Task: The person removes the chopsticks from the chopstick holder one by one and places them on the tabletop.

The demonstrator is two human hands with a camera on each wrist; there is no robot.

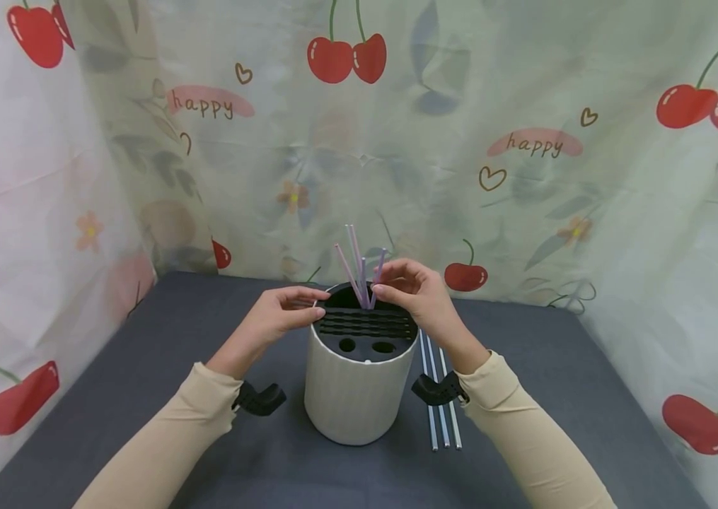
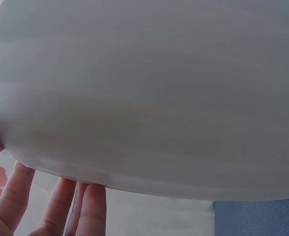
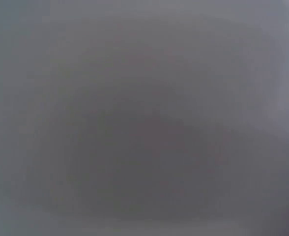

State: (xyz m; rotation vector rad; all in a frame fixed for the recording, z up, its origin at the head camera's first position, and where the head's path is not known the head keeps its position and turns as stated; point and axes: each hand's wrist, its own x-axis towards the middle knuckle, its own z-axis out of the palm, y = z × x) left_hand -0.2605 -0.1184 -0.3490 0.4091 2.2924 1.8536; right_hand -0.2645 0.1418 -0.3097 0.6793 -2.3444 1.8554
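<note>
A white cylindrical holder (image 1: 359, 396) stands upright on the dark table, topped by a black insert (image 1: 365, 344) with ridged slots, two oval holes and a wide compartment at the back. Several thin pink and purple straws (image 1: 354, 247) lean out of that compartment. My right hand (image 1: 414, 288) pinches a purple straw (image 1: 380, 263) there between thumb and fingers. At the left rim, my left hand (image 1: 276, 311) rests its thumb and fairly straight fingers (image 2: 56, 204) against the holder. The holder's pale wall (image 3: 144, 123) fills the right wrist view, blurred, and the right hand is hidden there.
Three long metallic blue and silver straws (image 1: 438, 417) lie side by side on the dark tabletop (image 1: 524, 367), just right of the holder and partly under the right forearm. A cherry-patterned curtain (image 1: 359, 141) encloses the back and sides. Black wrist mounts (image 1: 259, 399) sit on both wrists.
</note>
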